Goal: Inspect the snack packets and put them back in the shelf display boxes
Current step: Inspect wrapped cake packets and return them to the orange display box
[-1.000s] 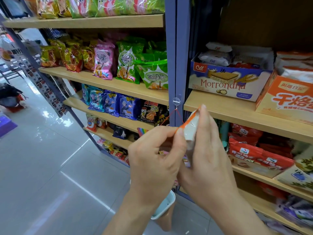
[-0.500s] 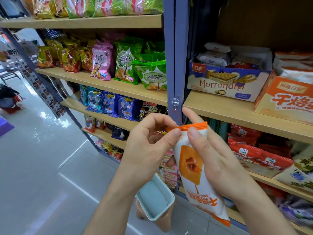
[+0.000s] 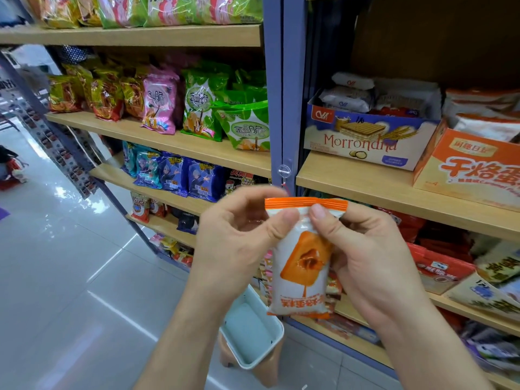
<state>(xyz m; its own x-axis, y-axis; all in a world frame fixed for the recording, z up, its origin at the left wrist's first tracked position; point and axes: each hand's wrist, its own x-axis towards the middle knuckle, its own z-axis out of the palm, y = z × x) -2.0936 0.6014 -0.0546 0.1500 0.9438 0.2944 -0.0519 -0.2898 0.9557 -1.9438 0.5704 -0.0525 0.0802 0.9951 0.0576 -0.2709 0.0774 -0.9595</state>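
Observation:
I hold a white snack packet (image 3: 302, 263) with orange sealed ends and an orange cake picture, its front facing me and its print upside down. My left hand (image 3: 239, 243) pinches its top left corner with thumb and fingers. My right hand (image 3: 363, 254) grips the top right and wraps behind the packet. The matching orange display box (image 3: 467, 167) stands on the shelf at the upper right, with similar white and orange packets (image 3: 484, 114) inside. Beside it to the left is a blue Morrondna wafer box (image 3: 363, 142).
Wooden shelves (image 3: 394, 190) with blue uprights (image 3: 284, 88) carry many snack bags to the left and below. A pale bin (image 3: 253, 330) sits on a brown stool on the tiled floor (image 3: 70, 277) beneath my hands. The aisle runs off to the left.
The packet has turned from edge-on to face me flat and now hangs more squarely between both hands. My hands have shifted slightly lower and closer together on its top seal.

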